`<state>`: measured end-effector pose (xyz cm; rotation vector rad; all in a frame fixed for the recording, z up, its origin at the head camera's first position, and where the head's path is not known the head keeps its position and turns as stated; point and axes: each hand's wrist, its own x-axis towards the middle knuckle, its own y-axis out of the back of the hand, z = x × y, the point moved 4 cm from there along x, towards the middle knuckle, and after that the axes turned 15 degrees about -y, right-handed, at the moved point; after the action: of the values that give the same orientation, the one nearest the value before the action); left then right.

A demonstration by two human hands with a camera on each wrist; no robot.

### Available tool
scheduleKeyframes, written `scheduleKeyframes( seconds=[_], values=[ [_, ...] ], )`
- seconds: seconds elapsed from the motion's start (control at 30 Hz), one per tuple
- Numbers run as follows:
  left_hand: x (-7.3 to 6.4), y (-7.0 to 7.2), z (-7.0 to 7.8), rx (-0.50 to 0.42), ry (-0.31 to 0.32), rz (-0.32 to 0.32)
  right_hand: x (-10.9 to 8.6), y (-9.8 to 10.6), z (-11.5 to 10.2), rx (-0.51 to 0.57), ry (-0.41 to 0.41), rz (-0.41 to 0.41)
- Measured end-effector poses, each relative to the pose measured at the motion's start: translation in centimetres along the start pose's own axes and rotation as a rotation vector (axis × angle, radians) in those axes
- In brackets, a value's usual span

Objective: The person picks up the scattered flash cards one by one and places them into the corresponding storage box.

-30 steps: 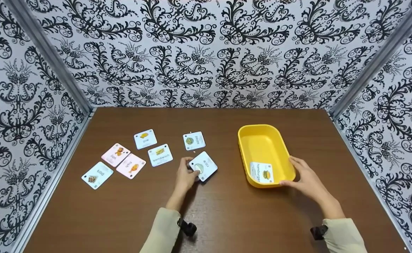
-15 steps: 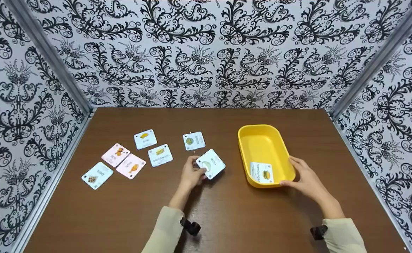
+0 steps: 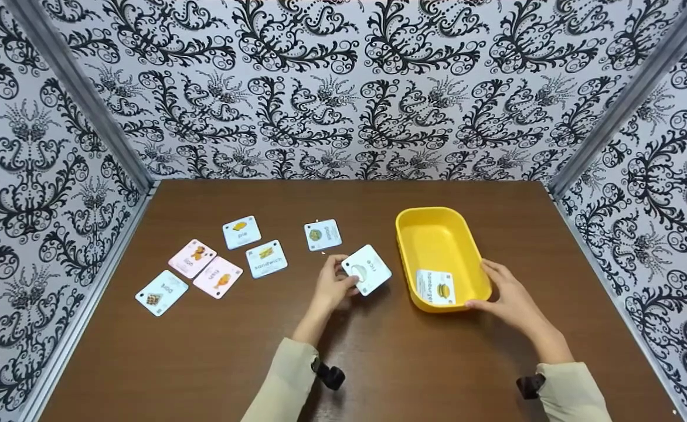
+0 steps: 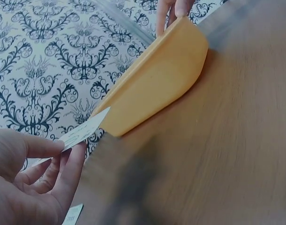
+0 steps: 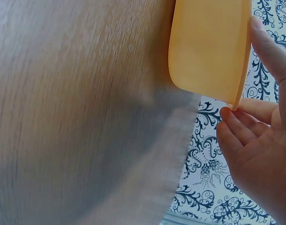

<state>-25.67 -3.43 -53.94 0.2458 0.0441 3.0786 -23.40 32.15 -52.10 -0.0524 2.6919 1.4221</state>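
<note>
Patterned walls (image 3: pixel 343 88) edge a brown table (image 3: pixel 414 363) (left fingers (image 4: pixel 71 174) pinch rice card (image 3: pixel 374 265), right fingers (image 5: pixel 239 129) grip yellow tray (image 3: pixel 440 246))

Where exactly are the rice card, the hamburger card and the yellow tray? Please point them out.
Rice card (image 3: pixel 367 270): head view, the middle of its printed face.
Hamburger card (image 3: pixel 436 287): head view, the middle of its face.
Yellow tray (image 3: pixel 439 245): head view, its bare inside floor.

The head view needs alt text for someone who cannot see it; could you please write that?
A left hand pinches a rice card beside a yellow tray, which the right hand holds. A hamburger card lies in the tray; six other cards lie on the brown table, before a patterned wall.
</note>
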Motion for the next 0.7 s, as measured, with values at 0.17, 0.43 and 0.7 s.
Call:
scheduleKeyframes(
  seconds=[0.17,0.43,0.7],
  values=[
    [0.2,-1.0,0.6,-0.025,0.002,-0.006,-0.1,0.0,0.1,0.007,-0.005,-0.005],
    [0.5,-2.4,1.3,-0.036,-0.001,-0.033,0.0,0.0,0.1,0.008,-0.001,-0.002],
    [0.7,-4.1,1.7,-0.047,-0.029,-0.076,-0.1,0.0,0.2,0.006,0.002,0.003]
  ],
)
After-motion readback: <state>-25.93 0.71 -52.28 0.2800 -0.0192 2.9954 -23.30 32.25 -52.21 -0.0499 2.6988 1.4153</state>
